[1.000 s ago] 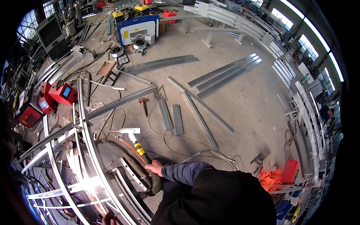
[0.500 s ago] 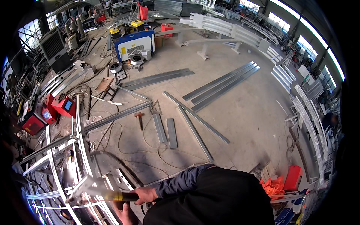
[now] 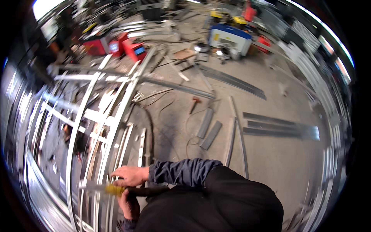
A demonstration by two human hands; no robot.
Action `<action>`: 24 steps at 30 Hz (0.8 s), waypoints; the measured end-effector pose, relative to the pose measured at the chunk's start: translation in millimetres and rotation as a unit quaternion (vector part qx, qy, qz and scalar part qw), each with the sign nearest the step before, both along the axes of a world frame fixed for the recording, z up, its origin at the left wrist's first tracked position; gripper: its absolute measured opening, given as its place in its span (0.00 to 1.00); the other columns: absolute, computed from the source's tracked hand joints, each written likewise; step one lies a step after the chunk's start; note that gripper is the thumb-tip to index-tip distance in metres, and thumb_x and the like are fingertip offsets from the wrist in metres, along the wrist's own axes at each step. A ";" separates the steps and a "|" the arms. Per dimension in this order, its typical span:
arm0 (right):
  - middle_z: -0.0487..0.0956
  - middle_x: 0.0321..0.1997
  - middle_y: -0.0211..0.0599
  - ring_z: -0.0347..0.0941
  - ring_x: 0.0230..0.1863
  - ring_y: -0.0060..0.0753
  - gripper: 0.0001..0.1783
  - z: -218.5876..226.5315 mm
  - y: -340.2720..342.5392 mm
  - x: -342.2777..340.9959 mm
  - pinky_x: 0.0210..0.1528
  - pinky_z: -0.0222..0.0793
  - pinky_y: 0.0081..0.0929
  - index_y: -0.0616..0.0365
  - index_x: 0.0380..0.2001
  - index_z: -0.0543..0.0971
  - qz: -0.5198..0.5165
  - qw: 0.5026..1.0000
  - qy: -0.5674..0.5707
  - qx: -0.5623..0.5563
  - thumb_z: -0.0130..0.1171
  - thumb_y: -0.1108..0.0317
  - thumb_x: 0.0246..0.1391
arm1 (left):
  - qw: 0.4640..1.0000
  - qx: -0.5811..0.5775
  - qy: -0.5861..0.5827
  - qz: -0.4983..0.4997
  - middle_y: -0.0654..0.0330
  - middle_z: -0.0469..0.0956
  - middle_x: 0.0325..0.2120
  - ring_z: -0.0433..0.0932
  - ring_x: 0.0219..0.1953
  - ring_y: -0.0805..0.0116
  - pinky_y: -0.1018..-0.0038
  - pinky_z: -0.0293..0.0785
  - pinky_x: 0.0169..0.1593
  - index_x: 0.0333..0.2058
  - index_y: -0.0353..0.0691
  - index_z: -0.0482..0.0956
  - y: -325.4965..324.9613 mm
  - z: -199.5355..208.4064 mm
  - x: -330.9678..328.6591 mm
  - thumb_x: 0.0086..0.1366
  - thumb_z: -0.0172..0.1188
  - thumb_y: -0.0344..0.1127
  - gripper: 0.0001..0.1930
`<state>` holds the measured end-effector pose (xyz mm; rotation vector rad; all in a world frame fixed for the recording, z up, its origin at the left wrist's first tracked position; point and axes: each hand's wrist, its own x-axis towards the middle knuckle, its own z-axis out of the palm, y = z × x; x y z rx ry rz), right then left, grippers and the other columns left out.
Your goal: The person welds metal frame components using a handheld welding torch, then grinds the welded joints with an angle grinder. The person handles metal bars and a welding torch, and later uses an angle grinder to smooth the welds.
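My right hand (image 3: 133, 176) reaches across from the upper sleeve, its fingers stretched over the frame and apart. Just below it, my left hand (image 3: 129, 205) is closed against a hammer-like tool with a yellow and black handle (image 3: 114, 189) and a silvery end. The tool lies level, its dark grip running toward my body; blur hides the exact shape of its head. Both hands are at the right edge of a welded frame of pale metal tubes (image 3: 106, 154). My left fingers are partly hidden behind the tool.
Behind the frame stand red machines (image 3: 133, 48). On the floor lie an orange-headed hammer (image 3: 195, 101), two short grey channels (image 3: 211, 135), long metal strips (image 3: 270, 125) and loose cables (image 3: 148, 127). A blue-and-white machine (image 3: 230, 38) stands farther back.
My view has swung left, so the floor pieces sit farther right. The right hand has left the black grip and now reaches over the tool; the left hand is closed near its yellow part.
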<state>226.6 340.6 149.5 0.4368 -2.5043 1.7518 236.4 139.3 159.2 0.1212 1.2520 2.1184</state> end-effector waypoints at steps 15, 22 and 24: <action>0.80 0.54 0.38 0.79 0.54 0.34 0.46 24.2 -258.1 -77.3 0.62 0.75 0.39 0.63 0.65 0.73 0.341 0.860 -0.229 -0.303 0.54 0.28 0.69 | 0.979 -0.114 0.165 0.023 0.59 0.83 0.50 0.81 0.53 0.69 0.68 0.80 0.52 0.59 0.35 0.77 -221.3 -7.9 1.7 0.69 0.69 0.35 0.23; 0.80 0.48 0.36 0.79 0.41 0.27 0.36 60.8 -384.4 -95.3 0.44 0.80 0.30 0.62 0.61 0.75 0.262 0.897 -0.229 -0.272 0.56 0.37 0.71 | 0.830 -0.420 0.366 0.022 0.46 0.78 0.53 0.79 0.56 0.45 0.59 0.77 0.60 0.58 0.37 0.77 -435.1 -65.1 -40.3 0.64 0.75 0.51 0.32; 0.80 0.48 0.37 0.79 0.41 0.25 0.52 69.4 -387.0 -109.5 0.42 0.80 0.28 0.61 0.76 0.62 0.245 0.908 -0.224 -0.256 0.60 0.31 0.66 | 0.753 -0.522 0.384 0.115 0.48 0.75 0.60 0.75 0.63 0.46 0.58 0.74 0.65 0.60 0.37 0.77 -495.0 -103.0 -55.2 0.61 0.75 0.47 0.33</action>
